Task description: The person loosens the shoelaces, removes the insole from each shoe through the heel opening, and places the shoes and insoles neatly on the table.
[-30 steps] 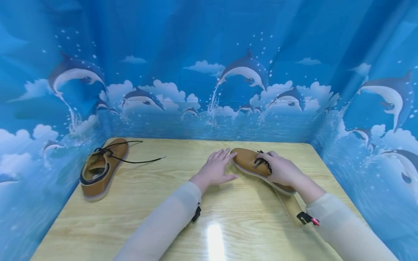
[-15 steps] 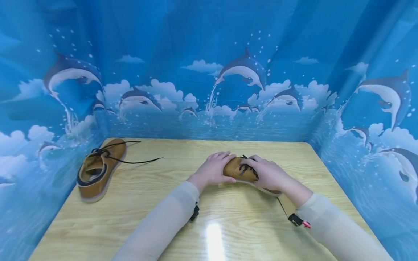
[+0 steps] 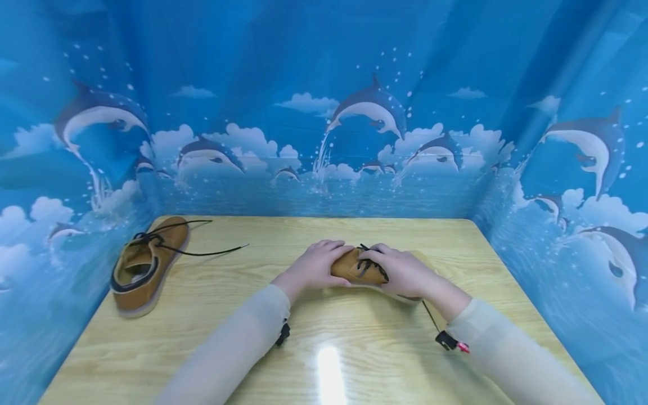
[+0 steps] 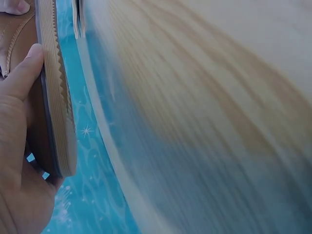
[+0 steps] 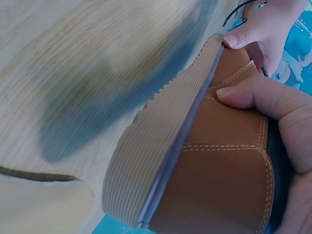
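A tan leather shoe (image 3: 368, 269) with black laces is held between my two hands, above the wooden table. My left hand (image 3: 316, 267) grips its toe, and in the left wrist view the thumb (image 4: 30, 63) lies along the upper near the ridged sole (image 4: 56, 97). My right hand (image 3: 407, 274) holds the shoe around its middle, by the laces. In the right wrist view, that thumb presses the stitched side (image 5: 219, 180) while the pale sole faces the table. The right hand hides much of the shoe's opening from the head view.
A matching tan shoe (image 3: 147, 275) stands at the table's left edge, its long black lace (image 3: 215, 253) trailing right. A pale flat piece (image 5: 39, 202), perhaps an insole, appears beside the held shoe. A blue dolphin-print curtain (image 3: 283, 157) surrounds the wooden table (image 3: 243, 332).
My left hand, apart from the shoe or barely at its toe a second ago, now grips the toe. The right hand has moved left with the shoe.
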Demonstrator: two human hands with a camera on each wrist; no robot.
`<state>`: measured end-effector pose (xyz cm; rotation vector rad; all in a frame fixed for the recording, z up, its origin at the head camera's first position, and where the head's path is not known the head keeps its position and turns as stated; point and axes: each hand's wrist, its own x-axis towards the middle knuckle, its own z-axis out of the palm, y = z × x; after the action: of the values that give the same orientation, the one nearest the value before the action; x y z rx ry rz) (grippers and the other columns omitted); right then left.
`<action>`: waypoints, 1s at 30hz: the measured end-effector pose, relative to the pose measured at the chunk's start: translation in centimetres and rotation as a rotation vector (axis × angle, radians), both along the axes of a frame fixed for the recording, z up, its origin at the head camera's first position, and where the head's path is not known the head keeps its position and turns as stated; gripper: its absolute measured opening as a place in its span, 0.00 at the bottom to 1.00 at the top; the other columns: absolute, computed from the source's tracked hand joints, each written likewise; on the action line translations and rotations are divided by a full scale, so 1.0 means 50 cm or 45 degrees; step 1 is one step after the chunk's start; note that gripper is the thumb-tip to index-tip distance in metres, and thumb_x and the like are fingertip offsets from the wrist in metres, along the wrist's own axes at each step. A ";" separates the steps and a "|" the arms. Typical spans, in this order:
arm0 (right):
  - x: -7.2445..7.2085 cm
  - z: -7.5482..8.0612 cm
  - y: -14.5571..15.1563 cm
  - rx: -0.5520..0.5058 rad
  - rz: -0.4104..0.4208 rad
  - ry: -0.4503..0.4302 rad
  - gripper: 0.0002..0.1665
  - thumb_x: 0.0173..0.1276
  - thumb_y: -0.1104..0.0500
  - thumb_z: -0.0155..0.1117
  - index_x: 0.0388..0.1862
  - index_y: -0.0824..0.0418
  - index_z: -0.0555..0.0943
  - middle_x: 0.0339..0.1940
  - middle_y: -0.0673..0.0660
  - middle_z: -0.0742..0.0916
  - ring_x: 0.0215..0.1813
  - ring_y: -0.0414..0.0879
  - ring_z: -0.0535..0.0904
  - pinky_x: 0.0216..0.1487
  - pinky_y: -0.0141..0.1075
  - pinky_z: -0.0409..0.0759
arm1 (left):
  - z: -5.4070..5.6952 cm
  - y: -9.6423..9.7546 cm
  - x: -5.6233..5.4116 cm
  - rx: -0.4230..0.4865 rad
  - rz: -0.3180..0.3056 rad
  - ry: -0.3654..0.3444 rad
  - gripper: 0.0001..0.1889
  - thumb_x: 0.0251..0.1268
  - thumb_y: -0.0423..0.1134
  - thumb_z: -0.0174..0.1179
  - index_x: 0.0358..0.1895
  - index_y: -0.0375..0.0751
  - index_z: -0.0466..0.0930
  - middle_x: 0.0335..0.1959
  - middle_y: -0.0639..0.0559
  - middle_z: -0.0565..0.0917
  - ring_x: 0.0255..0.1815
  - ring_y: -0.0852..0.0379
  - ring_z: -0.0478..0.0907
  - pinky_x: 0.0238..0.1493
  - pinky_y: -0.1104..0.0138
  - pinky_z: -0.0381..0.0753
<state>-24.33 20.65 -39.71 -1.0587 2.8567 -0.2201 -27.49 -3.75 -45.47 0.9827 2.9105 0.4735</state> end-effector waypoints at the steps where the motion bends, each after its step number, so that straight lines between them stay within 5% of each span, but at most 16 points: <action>1: 0.000 -0.001 -0.003 -0.008 0.013 -0.007 0.46 0.55 0.59 0.80 0.73 0.50 0.70 0.67 0.58 0.76 0.56 0.57 0.81 0.48 0.54 0.83 | 0.003 -0.009 0.004 -0.007 -0.007 0.001 0.48 0.57 0.72 0.62 0.79 0.60 0.57 0.78 0.51 0.61 0.78 0.46 0.56 0.76 0.48 0.56; 30: 0.028 -0.021 -0.086 0.030 0.283 -0.040 0.45 0.56 0.57 0.79 0.72 0.45 0.71 0.70 0.54 0.75 0.64 0.51 0.77 0.55 0.54 0.80 | 0.007 -0.168 0.133 -0.106 -0.165 0.153 0.37 0.68 0.62 0.60 0.77 0.55 0.64 0.77 0.46 0.65 0.73 0.42 0.66 0.71 0.48 0.68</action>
<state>-22.93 16.33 -40.74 -1.3420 2.6784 -0.1846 -20.83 -12.16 -45.11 1.2187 2.9169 0.2941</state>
